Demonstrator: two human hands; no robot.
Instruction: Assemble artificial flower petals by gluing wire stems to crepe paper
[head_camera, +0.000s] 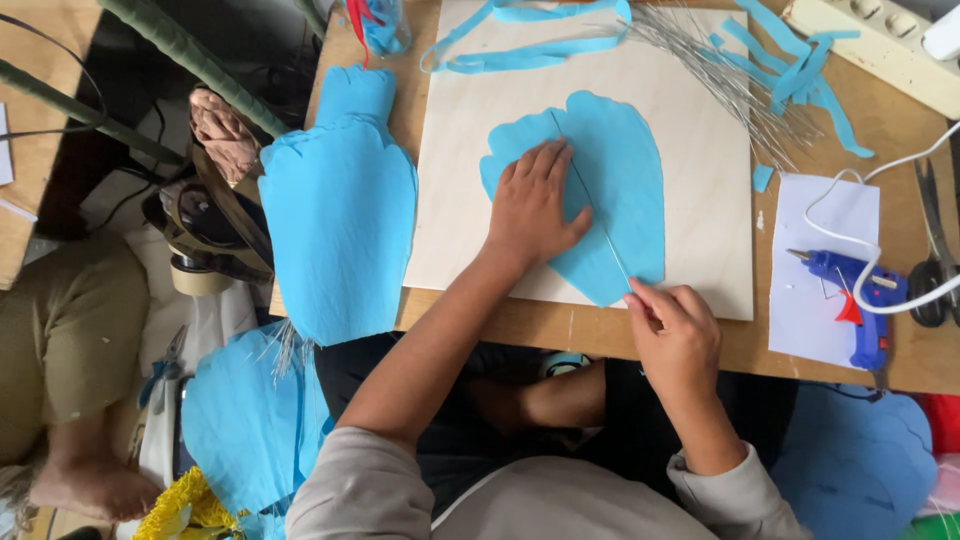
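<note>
The left hand (530, 205) lies flat and open on the blue petal (590, 190); the right hand (672, 325) pinches the thin wire (590, 205), best kept centred along that petal.

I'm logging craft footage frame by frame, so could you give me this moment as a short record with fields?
Surface: pale board on a wooden table
Left hand: left hand pressed flat on blue petal-shaped paper
Right hand: right hand pinching the lower end of a thin wire lying across the paper
Right of board: blue glue gun on a white sheet, scissors
Top of board: wire bundle, blue paper strips
Left of board: stacked blue petals
</note>
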